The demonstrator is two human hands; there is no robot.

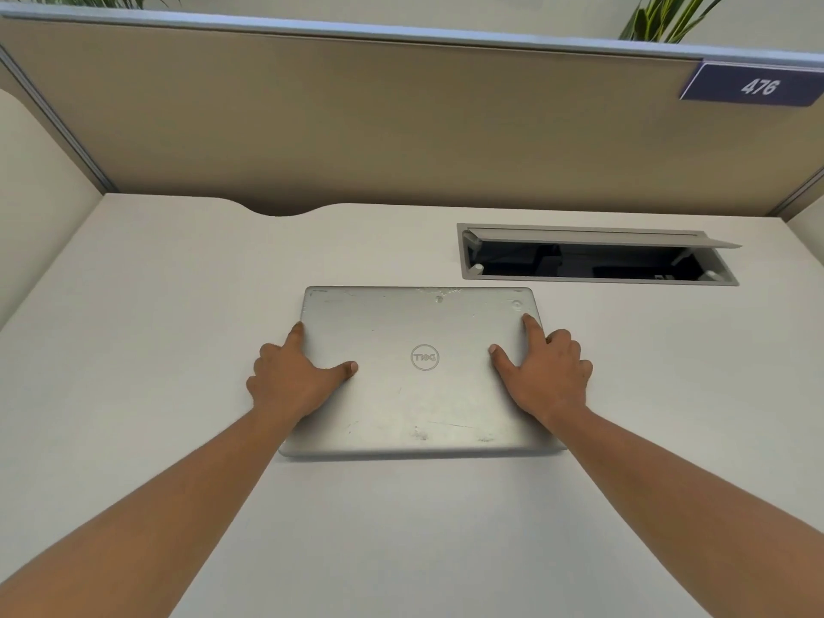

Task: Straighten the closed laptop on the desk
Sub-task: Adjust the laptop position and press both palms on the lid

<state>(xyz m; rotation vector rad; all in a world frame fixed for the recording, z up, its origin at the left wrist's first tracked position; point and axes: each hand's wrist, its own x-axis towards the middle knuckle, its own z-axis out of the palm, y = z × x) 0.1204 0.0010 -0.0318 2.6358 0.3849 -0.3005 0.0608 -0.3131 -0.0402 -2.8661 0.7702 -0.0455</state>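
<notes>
A closed silver laptop [423,394] with a round logo on its lid lies flat in the middle of the white desk [178,305], its edges roughly parallel to the desk's front. My left hand [294,376] grips the laptop's left edge, thumb on the lid and fingers curled over the side. My right hand [544,372] grips the right edge the same way, forefinger stretched toward the far right corner. Both forearms reach in from the bottom of the view.
An open cable hatch [597,256] with a raised flap is sunk into the desk just behind the laptop, to the right. A beige partition [401,127] with a purple number tag [758,84] closes the back. A curved notch [281,209] cuts the desk's rear edge.
</notes>
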